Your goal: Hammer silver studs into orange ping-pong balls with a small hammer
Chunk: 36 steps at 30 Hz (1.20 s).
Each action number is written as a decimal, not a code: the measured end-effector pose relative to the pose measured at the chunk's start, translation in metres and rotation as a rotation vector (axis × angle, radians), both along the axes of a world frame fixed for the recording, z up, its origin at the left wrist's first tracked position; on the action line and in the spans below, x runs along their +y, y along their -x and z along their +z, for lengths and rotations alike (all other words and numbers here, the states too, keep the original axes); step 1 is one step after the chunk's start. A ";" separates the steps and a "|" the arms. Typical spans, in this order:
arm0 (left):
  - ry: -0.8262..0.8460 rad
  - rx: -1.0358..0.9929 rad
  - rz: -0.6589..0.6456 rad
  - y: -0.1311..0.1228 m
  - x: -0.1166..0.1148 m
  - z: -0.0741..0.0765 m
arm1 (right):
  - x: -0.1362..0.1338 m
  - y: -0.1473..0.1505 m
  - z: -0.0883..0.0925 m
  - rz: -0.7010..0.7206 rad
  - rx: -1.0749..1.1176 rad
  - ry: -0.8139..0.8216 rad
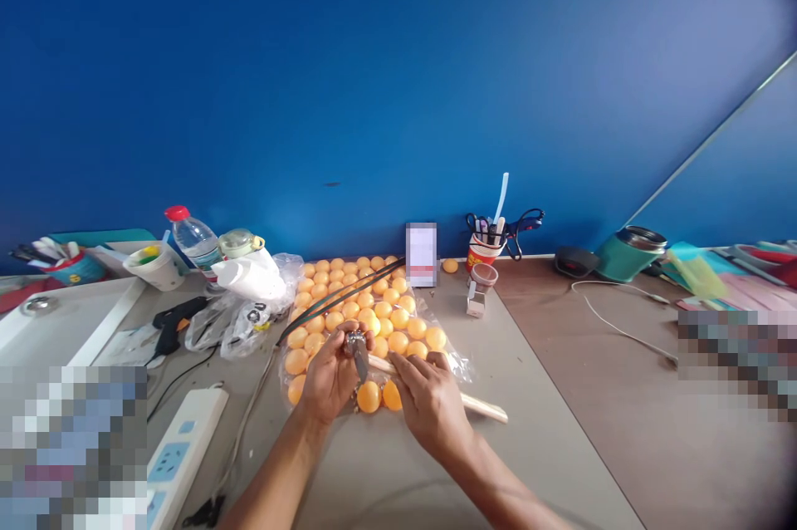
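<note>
My left hand (pixel 329 376) is closed around a small silvery metal object (pixel 357 345) with a grey blade-like part pointing down. My right hand (pixel 429 401) is closed on a thin wooden stick (pixel 482 406) that lies across the table and runs under both hands. Both hands hover over a clear plastic bag (pixel 457 364) of several orange ping-pong balls (pixel 349 297). Two loose orange balls (pixel 369 397) sit right between my hands. A long dark strip (pixel 339 297) crosses the bag diagonally.
A white power strip (pixel 183 447) and a black glue gun (pixel 174 322) lie at the left, near a water bottle (pixel 194 241) and white cup (pixel 153 266). A red cup with scissors and pens (pixel 484 249), a small jar (pixel 483 277), a teal pot (pixel 628 252) and a white cable (pixel 616 326) stand at the right.
</note>
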<state>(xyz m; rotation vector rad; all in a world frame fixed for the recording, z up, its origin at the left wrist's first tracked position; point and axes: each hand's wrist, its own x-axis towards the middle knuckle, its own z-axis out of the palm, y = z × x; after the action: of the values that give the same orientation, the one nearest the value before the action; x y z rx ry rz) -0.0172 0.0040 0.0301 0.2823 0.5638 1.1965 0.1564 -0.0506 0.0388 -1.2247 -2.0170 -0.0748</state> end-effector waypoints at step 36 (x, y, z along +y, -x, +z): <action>-0.095 0.130 -0.006 0.000 -0.005 0.005 | 0.056 -0.097 -0.031 -0.714 -0.037 0.480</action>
<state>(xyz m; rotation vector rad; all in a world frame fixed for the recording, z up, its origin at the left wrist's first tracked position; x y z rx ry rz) -0.0167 -0.0005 0.0353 0.4448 0.6190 1.2065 0.2535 0.0050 0.0078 -2.2169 -1.5732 0.0470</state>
